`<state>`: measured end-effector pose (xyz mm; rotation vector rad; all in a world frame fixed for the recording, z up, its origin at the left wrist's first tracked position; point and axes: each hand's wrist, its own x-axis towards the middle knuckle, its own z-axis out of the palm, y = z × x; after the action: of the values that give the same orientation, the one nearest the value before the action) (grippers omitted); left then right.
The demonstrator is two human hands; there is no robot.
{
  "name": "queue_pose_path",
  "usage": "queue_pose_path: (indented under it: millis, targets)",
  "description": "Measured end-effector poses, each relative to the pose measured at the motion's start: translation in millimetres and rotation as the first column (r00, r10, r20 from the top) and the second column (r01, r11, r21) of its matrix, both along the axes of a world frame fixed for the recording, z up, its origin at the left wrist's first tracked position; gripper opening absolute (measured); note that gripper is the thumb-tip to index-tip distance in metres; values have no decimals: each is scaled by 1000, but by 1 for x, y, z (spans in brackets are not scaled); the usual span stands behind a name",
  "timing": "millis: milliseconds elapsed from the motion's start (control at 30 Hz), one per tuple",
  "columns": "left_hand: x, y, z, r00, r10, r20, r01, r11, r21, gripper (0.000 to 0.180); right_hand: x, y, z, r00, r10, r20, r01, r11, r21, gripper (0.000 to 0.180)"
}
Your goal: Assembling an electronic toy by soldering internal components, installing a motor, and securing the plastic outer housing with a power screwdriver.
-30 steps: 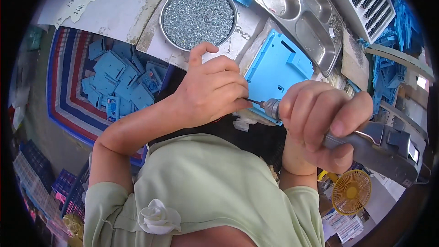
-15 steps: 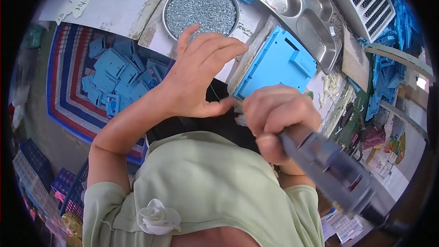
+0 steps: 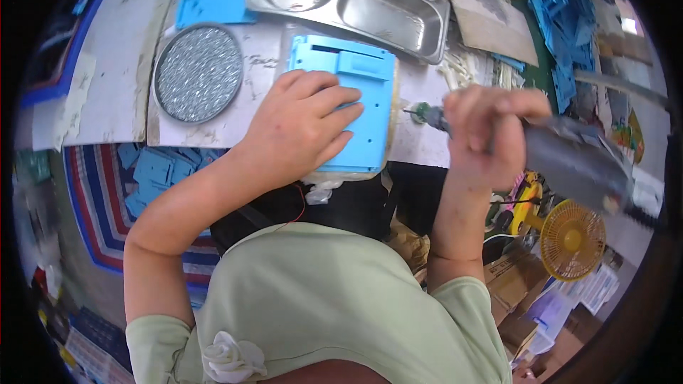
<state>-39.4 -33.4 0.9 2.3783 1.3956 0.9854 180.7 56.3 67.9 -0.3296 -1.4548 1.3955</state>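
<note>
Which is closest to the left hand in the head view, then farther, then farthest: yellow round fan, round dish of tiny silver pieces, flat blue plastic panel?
1. Blue panel, under the left hand
2. Round dish, left of the hand
3. Yellow fan, lower right

Pretty sure this is a workshop, like a small hand-assembly place. Biggest giveaway is the bowl [image 3: 199,73] heaped with loose screws, sitting on a scuffed white bench [image 3: 260,53], plus the chunky power screwdriver [image 3: 580,160] in the right hand [image 3: 494,124]. There's also a steel tray [image 3: 388,14] with compartments, small metal bits in one of them. Then it's the same blue plastic everywhere: a panel [image 3: 370,117] on the bench, parts [image 3: 153,174] piled by a striped cloth [image 3: 92,206], and a stack [image 3: 555,35] off to the right. Yellow fan [image 3: 573,240] and cardboard boxes [image 3: 511,281] down low, very shop-floor.
</note>
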Motion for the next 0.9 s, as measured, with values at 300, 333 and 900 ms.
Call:
queue_pose_path:
  millis: [300, 333, 900]
  targets:
    - [1, -2, 6, 997, 9, -72, -16, 996, -91, 42, -8, 16, -12, 999, 33, -8, -33, 998, 47, 20]
    - [1, -2, 7, 998, 7, -66, -14, 995, -94, 42, -8, 16, -11, 999, 33, -22, -32, 998, 48, 20]
    - [2, -3, 1, 998, -11, -60, 8, 999, -50, 42, 5, -32, -8, 995, -14, 97, 25, 993, -116, 26]
